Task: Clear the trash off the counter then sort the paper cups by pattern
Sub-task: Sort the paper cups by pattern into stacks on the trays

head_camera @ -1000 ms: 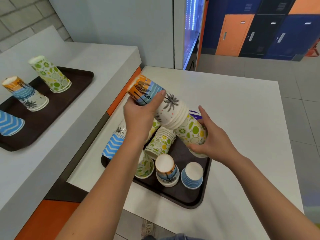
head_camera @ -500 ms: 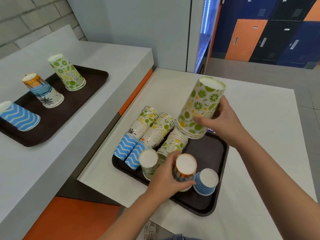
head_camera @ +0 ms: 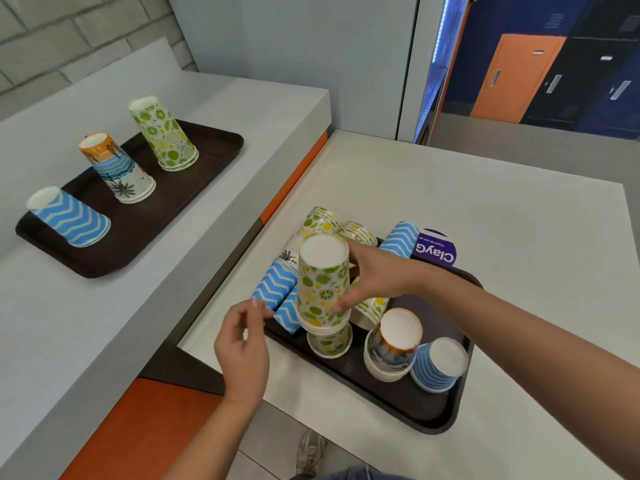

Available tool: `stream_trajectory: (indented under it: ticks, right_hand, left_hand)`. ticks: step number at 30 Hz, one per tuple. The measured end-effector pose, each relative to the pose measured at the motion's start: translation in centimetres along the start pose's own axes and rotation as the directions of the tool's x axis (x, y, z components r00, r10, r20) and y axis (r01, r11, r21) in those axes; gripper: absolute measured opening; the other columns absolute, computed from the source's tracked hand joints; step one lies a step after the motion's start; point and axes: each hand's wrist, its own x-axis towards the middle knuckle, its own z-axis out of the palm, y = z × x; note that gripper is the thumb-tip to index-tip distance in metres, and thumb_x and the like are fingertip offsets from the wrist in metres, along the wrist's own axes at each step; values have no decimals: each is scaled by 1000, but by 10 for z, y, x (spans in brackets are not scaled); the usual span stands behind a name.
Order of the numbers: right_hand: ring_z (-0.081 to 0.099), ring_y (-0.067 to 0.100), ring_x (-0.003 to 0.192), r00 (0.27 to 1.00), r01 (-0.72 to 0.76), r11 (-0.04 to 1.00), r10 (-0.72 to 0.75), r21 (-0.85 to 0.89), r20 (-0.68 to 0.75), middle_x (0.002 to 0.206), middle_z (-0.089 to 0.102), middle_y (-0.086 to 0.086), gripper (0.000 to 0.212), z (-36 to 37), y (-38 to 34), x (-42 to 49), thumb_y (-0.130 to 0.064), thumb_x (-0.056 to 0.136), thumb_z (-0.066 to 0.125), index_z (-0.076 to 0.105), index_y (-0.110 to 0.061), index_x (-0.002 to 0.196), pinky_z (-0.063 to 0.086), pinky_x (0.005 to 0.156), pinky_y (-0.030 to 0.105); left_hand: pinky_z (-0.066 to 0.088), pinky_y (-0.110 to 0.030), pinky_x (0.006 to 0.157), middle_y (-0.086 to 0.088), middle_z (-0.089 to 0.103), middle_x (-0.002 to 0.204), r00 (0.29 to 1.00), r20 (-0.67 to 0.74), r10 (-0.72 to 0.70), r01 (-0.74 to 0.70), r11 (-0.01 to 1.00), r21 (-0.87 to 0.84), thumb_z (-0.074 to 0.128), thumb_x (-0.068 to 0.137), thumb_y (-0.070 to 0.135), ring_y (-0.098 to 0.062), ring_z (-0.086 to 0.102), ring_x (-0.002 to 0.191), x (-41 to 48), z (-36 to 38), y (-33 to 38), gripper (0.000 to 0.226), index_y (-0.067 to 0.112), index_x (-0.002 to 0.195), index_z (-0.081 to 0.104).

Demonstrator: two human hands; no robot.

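Observation:
My right hand grips an upside-down stack of green citrus-pattern cups, set on top of another citrus cup on the near dark tray. My left hand hovers empty at the tray's left edge, fingers loosely apart. On the tray stand an upside-down palm-pattern cup stack and a blue striped cup. Blue zigzag cups and more citrus cups lie on their sides behind. The far tray on the left counter holds a blue zigzag stack, a palm stack and a citrus stack.
A purple label lies at the near tray's back edge beside another blue zigzag cup. The white table extends right and back. A gap with orange trim separates it from the raised grey counter. My shoe shows below.
My left hand let go of the palm-pattern stack on the tray and drew back to the left. My right hand lowered the citrus stack onto a citrus cup on the tray.

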Motion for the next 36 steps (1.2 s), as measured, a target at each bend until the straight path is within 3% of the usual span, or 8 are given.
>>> stream_trajectory:
  ticks: [6,11,14,16,19,22,28,36]
  right_hand:
    - [48,10,120,964,-22,979,75,-203,255,129,50,-8,94,13,14,16,-16,61,89,35,-25,138,37,104,24]
    - [43,8,129,927,-97,974,164,-204,339,138,46,-2,103,-10,19,7,-6,72,79,16,-31,150,34,110,23]
    - [52,9,122,979,-137,990,133,15,154,133,53,1,78,-41,24,-13,8,82,60,32,-26,145,43,103,24]
    - [61,16,105,950,-158,944,226,290,-217,121,60,9,53,-57,34,-20,4,87,57,49,-19,134,49,93,28]
    - [59,22,92,585,-279,808,572,519,-575,116,60,14,48,-67,71,-12,-20,87,65,50,-7,131,50,75,30]
    - [56,25,110,443,-489,715,697,500,-564,131,53,10,70,-63,102,3,-41,84,66,41,-2,137,46,74,27]
    - [56,34,114,469,-696,675,686,245,-557,124,59,18,80,-51,129,34,-62,82,57,49,5,126,43,84,34]
    - [62,28,105,446,-467,630,774,620,-450,121,61,12,73,-49,134,36,-52,74,71,53,-4,126,52,89,40]
  left_hand:
    - [49,-20,67,9,65,71,995,-93,-33,32,999,-12,45,100,18,-6,59,72,43,-1,12,24,20,82,61]
    - [48,-21,64,0,64,75,994,87,-73,72,997,16,48,98,16,-4,59,68,66,20,31,18,18,86,62]
    - [49,-24,65,0,66,76,915,344,-212,169,974,148,58,92,18,-9,60,69,82,46,44,11,19,83,65]
    - [49,-28,69,0,67,80,783,528,-328,172,930,324,65,87,28,-13,61,75,89,72,47,10,20,81,67]
    - [43,-30,65,-6,64,78,550,669,-500,-64,773,631,73,73,51,-20,61,78,93,117,47,38,15,78,66]
    - [42,-30,66,-19,65,112,406,652,-641,-400,517,757,74,68,59,-33,62,105,87,159,47,79,-2,115,61]
    - [46,-36,100,-10,53,135,329,563,-758,-690,214,691,70,62,72,-28,53,121,69,201,21,108,1,138,39]
    - [49,-29,90,-10,55,132,356,578,-735,-495,376,783,75,68,57,-25,57,116,71,197,18,93,3,136,43]
